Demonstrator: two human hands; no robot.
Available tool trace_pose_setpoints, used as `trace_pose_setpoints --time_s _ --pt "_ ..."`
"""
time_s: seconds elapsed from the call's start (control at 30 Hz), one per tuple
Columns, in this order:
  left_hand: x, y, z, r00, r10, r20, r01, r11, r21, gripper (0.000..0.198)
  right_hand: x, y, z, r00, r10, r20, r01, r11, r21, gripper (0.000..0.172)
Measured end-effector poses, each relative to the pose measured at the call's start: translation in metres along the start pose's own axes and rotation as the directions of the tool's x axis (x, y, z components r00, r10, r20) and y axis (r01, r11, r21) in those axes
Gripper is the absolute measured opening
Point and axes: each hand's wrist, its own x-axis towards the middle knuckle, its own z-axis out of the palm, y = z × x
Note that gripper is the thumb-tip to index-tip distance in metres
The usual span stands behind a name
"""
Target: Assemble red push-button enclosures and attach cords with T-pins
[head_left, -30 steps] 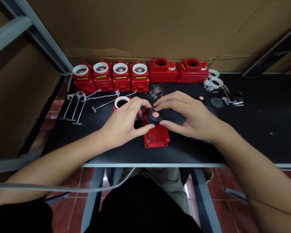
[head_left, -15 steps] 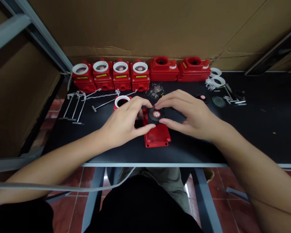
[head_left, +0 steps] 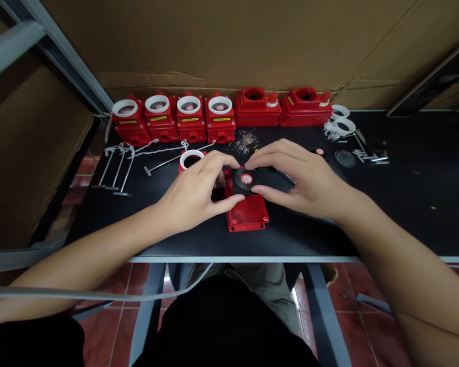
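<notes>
A red box lid lies flat near the front edge of the black table. On its far end sits a black disc with a red and white centre. My left hand curls round the lid's left side, thumb on its near face, index finger reaching the disc's far edge. My right hand pinches the disc between thumb and index finger from the right. A red part with a white ring stands just behind my left hand.
Several red boxes with white rings line the back edge, with two more red boxes to their right. Metal pins with cords lie at the left. White rings, a clear disc and small metal parts lie at the right.
Both hands keep their hold on the lid and disc; the fingers shifted only slightly. The view has tilted down a little.
</notes>
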Motion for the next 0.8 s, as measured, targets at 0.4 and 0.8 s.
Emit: trace_pose_setpoints --time_s 0.4,0.8 --pt "0.000 0.001 -0.001 1.000 -0.010 0.011 0.010 1.000 -0.014 0.043 0.001 0.000 -0.010 0.997 0.076 0.019 -0.075 0.997 -0.023 0.026" --pt "0.005 -0.002 -0.016 0.997 0.035 -0.073 -0.032 0.998 0.051 0.038 -0.006 0.032 -0.060 0.707 0.369 -0.603 -0.469 0.883 -0.010 0.008"
